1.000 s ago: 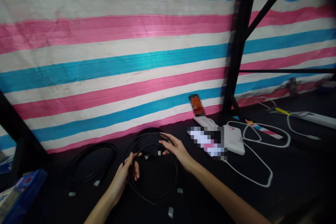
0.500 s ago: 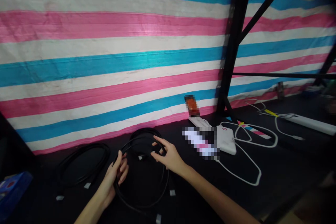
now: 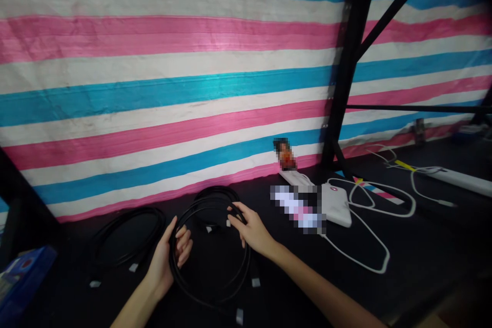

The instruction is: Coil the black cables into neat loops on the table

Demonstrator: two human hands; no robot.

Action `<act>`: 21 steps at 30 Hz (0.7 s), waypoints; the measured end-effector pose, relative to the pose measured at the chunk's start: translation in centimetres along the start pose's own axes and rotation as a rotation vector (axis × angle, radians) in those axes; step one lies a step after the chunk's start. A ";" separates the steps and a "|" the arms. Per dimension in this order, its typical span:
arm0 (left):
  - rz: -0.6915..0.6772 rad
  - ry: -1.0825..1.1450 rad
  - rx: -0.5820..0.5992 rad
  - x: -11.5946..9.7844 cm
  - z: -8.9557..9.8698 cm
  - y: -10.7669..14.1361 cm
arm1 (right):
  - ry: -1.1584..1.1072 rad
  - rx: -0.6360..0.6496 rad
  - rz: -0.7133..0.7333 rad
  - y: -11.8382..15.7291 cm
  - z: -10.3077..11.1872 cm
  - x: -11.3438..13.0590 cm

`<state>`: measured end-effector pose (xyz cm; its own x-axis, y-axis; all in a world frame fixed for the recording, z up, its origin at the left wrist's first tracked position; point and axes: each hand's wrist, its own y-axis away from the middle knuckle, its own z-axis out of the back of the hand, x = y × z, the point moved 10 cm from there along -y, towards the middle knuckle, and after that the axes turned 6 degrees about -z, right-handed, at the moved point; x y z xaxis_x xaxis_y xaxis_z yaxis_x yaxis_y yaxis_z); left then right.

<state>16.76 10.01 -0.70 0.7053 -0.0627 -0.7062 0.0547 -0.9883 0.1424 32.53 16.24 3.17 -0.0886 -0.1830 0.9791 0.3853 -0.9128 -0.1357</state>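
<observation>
A coiled black cable (image 3: 206,301) is held upright in front of me, forming a loose ring of several turns. My left hand (image 3: 167,255) has its fingers curled round the left side of the ring, thumb up. On the right side, my right hand (image 3: 251,229) grips the same coil between thumb and fingers. White tags hang near the ring's lower right, one of them a white tag (image 3: 240,316). Behind it lies another black coil (image 3: 215,190), partly covered by the held ring. To the left, a third black coil (image 3: 128,236) rests on the dark surface.
A white power bank (image 3: 336,206) with a looping white cable (image 3: 378,270) lies to the right, beside blurred-out items. Farther right is a white power strip (image 3: 461,178). A blue box (image 3: 28,277) sits at the left. Behind stand a striped sheet (image 3: 172,82) and a black post (image 3: 343,77).
My right hand has closed from spread fingers onto the coil's right side. My left hand still holds the left side. The view has shifted slightly.
</observation>
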 end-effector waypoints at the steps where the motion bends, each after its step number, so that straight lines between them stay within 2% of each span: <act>1: 0.000 0.014 0.007 -0.1 -0.1 0.0 | -0.002 -0.003 -0.002 0.0 0.0 0.0; 6: -0.024 0.047 0.005 -0.5 0.0 -0.1 | -0.060 0.041 -0.063 0.1 -0.3 -0.1; 11: -0.052 0.223 -0.017 -0.8 0.5 -0.2 | -0.178 0.267 -0.191 0.9 -2.9 -0.7; 16: -0.127 0.364 0.009 -2.0 0.4 -0.1 | -0.095 0.401 -0.056 1.8 -4.5 0.5; 18: -0.130 0.363 0.031 -2.2 0.3 -0.1 | -0.049 0.402 -0.031 2.0 -4.5 0.6; 21: -0.079 0.267 0.064 -1.6 0.2 -0.2 | 0.034 0.283 0.039 1.8 -3.4 1.1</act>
<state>15.48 10.29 0.32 0.8623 0.0451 -0.5044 0.0781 -0.9960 0.0444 30.01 13.17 3.49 -0.0981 -0.2325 0.9676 0.6299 -0.7672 -0.1205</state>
